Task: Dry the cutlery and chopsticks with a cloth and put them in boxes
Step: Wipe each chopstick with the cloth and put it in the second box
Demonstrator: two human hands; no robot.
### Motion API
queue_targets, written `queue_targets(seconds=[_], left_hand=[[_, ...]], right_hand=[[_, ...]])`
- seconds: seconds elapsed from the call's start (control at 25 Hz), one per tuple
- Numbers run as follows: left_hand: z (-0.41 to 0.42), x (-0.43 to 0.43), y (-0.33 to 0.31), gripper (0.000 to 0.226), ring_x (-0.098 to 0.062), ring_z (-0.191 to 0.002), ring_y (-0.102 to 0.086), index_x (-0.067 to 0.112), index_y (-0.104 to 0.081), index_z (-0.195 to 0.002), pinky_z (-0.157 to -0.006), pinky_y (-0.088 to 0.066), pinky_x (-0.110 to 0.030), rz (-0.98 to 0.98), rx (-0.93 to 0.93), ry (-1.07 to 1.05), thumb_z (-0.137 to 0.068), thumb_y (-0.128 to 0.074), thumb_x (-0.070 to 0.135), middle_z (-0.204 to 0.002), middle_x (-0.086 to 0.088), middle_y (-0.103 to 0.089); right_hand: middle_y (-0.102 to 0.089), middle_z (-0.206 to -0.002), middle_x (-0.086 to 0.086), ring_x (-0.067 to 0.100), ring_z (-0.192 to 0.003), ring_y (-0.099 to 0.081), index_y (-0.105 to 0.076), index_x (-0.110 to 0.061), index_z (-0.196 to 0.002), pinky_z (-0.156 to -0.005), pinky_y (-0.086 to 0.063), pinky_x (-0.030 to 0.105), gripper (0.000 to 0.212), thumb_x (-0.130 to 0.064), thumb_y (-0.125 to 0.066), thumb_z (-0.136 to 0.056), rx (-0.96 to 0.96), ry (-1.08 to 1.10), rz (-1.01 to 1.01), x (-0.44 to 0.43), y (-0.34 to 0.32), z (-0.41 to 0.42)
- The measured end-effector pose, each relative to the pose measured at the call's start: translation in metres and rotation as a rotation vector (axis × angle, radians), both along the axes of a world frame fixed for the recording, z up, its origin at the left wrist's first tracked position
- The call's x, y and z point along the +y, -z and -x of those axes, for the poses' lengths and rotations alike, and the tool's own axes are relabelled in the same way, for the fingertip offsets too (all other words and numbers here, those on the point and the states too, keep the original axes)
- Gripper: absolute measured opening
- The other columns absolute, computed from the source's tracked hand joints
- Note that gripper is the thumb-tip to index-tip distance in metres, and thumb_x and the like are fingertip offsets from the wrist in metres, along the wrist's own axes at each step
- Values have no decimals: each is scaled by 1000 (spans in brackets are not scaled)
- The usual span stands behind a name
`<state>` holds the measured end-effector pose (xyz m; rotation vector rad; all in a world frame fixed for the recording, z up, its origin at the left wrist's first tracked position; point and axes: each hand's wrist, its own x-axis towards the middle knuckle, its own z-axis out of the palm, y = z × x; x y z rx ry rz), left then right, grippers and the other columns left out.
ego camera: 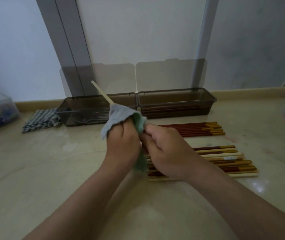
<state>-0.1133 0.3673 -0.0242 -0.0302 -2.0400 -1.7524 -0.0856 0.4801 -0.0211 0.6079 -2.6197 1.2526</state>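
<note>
Drying in hand: the left hand (122, 144) is curled round the cloth (119, 115), which wraps a pale chopstick (101, 91) poking up toward the floor's far edge. The right hand (166, 153) pinches the cloth's green fold. Next, I'd judge: slide it free and lay it in the right box (176, 103) (chopsticks lie inside).

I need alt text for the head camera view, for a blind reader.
Two hands dry a pale chopstick in a blue-green cloth: the left hand grips the cloth around it, the right hand pinches the cloth's edge. Behind are two open dark boxes; more chopsticks lie to the right.
</note>
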Motion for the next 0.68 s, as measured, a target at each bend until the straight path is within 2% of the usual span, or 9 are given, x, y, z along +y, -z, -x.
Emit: queue_targets(seconds=[0.08, 0.16, 0.24, 0.32, 0.36, 0.44, 0.52, 0.6, 0.68], left_hand=[[11, -11, -5, 29, -9, -73, -54, 5, -57, -95, -62, -41, -20, -59, -70, -64, -101, -32, 19, -83, 1, -59], [21, -20, -7, 38, -12, -73, -56, 1, -62, -98, -60, -38, -22, -147, -110, -127, -101, -30, 22, -85, -2, -63], [18, -16, -5, 35, -10, -71, -55, 3, -60, -98, -59, -40, -20, -113, -112, -95, -101, -30, 22, -82, 1, -60], [8, -4, 0, 26, -1, -68, -54, 14, -56, -92, -60, -43, -13, -9, -89, 19, -102, -33, 19, -80, 7, -56], [5, 1, 3, 25, -2, -70, -54, 20, -55, -88, -62, -43, -12, 26, -77, 72, -101, -34, 17, -79, 6, -56], [2, 1, 2, 28, -6, -66, -55, 22, -55, -79, -59, -42, -19, 31, -86, 148, -99, -37, 16, -73, 3, -56], [-1, -3, -6, 31, -3, -55, -54, 21, -57, -74, -53, -42, -20, -8, -153, 278, -100, -39, 21, -61, 6, -57], [-8, -7, -11, 30, -2, -56, -55, 24, -59, -78, -54, -45, -17, 156, -236, 488, -100, -39, 25, -60, 13, -61], [-15, -5, -12, 22, 6, -68, -58, 33, -58, -89, -61, -45, -9, 377, -241, 656, -99, -38, 27, -75, 18, -63]], right_hand=[[-63, -76, -2, 10, -64, -59, -63, -16, -94, -59, -50, 32, 23, -27, -46, -104, -94, -29, -66, 8, -2, -2], [-63, -73, -2, 7, -59, -57, -64, -20, -93, -60, -52, 37, 22, -27, -47, -104, -217, -80, -84, 12, -2, -2], [-58, -68, -6, 6, -57, -52, -64, -21, -91, -56, -48, 38, 21, -22, -48, -104, -205, -97, -59, 10, 0, 0], [-55, -65, -11, 2, -55, -50, -62, -21, -89, -55, -42, 29, 19, -18, -49, -103, -213, -99, 54, 7, 2, 0], [-56, -63, -11, 1, -53, -53, -60, -24, -88, -53, -43, 25, 20, -17, -49, -103, -251, -103, 121, 8, 2, -1], [-62, -62, -4, 7, -47, -59, -61, -24, -89, -45, -46, 22, 18, -20, -51, -103, -317, -94, 168, 13, -3, -2], [-67, -69, 2, 13, -52, -64, -66, -18, -90, -42, -46, 22, 19, -25, -53, -102, -262, -5, 221, 22, -10, 3], [-68, -79, 4, 9, -62, -64, -70, -13, -94, -46, -47, 21, 26, -28, -51, -102, -267, 69, 400, 27, -16, 9], [-68, -87, 9, 9, -71, -63, -72, -10, -96, -56, -54, 22, 27, -27, -51, -102, -349, 95, 530, 25, -15, 11]])
